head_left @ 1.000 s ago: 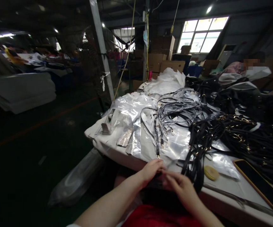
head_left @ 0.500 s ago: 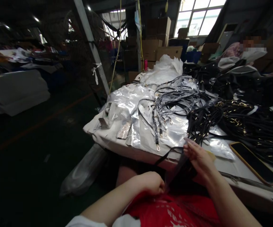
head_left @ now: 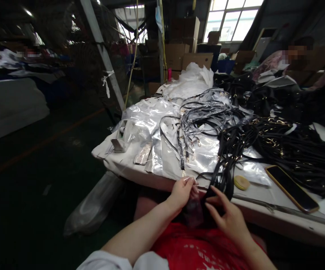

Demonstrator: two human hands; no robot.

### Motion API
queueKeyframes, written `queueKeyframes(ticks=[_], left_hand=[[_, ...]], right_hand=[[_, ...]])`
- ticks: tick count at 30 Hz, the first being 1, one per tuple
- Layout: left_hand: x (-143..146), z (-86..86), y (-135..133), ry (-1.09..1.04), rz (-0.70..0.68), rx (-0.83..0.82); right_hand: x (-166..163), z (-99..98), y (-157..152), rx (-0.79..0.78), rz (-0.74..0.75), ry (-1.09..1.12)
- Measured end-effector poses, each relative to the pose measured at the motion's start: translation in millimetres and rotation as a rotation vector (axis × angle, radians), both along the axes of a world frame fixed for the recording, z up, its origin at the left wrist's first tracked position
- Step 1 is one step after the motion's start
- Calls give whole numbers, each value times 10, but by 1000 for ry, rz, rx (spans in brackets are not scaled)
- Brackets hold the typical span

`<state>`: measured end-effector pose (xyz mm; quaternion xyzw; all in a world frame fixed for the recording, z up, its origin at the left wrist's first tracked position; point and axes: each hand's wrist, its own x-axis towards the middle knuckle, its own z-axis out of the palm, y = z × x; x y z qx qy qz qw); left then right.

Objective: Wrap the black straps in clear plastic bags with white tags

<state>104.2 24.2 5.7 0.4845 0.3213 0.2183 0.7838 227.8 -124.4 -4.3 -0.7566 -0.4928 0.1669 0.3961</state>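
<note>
Hands meet at the edge of the worktop [head_left: 274, 202]: the left hand [head_left: 182, 192], up from the lap, pinches a clear bag [head_left: 193, 213] hanging there, while the right hand [head_left: 226, 217], now lower, spreads its fingers against black straps [head_left: 220, 180].

Left hand [head_left: 182, 191] rose from lap to counter [head_left: 265, 202] edge, pinching clear bag [head_left: 193, 212]; right hand [head_left: 227, 216] dropped back just beside it.
</note>
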Motion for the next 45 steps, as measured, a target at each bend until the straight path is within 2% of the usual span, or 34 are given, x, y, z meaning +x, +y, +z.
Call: queueKeyframes(ticks=[2,3,5,7,9,11,13,16,18,22,24,27,31,34,37,41,45], left_hand=[[-47,-12,-5,5,-113,88],[-73,-13,-9,2,-161,116],[-122,-4,-16,-12,-231,133],[-158,12,-19,-32,-292,119],[-181,36,-17,-64,-361,106],[-196,72,-19,-96,-426,107],[-207,116,-32,-112,-485,114],[-225,172,-74,-126,-562,124],[-244,183,-102,-131,-591,128],[-301,167,-110,-47,-623,149],[-322,174,-98,-1,-613,207],[-314,220,-100,-19,-488,295],[-262,273,-145,-45,-368,119],[-249,268,-156,-52,-391,73],[-257,238,-134,8,-377,75],[-268,183,-96,17,-416,129],[-284,144,-87,10,-429,149]], right_hand=[[418,6,-48,77,-273,-361],[619,-17,-70,66,-358,-513],[930,-98,-105,-36,-422,-702],[1081,-168,-120,-143,-395,-760],[1086,-157,-111,-152,-388,-731],[983,-46,-81,-50,-417,-608],[804,123,-39,30,-351,-298],[485,344,34,-27,-96,333],[314,421,85,-56,-21,535],[178,476,171,14,-83,513],[164,490,196,37,-61,497],[113,500,213,43,2,464],[19,506,218,83,12,468],[-6,545,218,65,52,488],[-19,602,225,6,98,411],[-72,641,255,-17,46,247],[-108,607,282,-39,27,186]])
